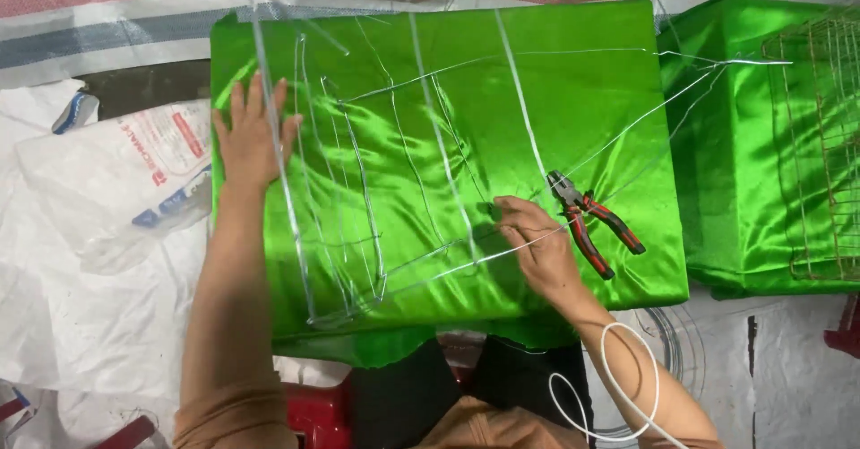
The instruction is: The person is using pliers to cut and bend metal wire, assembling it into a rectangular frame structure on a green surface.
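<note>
Head view: two hands work a wire frame (376, 198) on a green satin-covered block (573, 99).

Left hand (251, 140) lies flat at nine o'clock, fingers spread, pressing the frame's edge. Right hand (535, 245) at four o'clock pinches a wire strand. Red-handled pliers (591, 220) lie just beside it, at its two o'clock.

Bent wire frame (376, 198) flat on green cloth.
</note>
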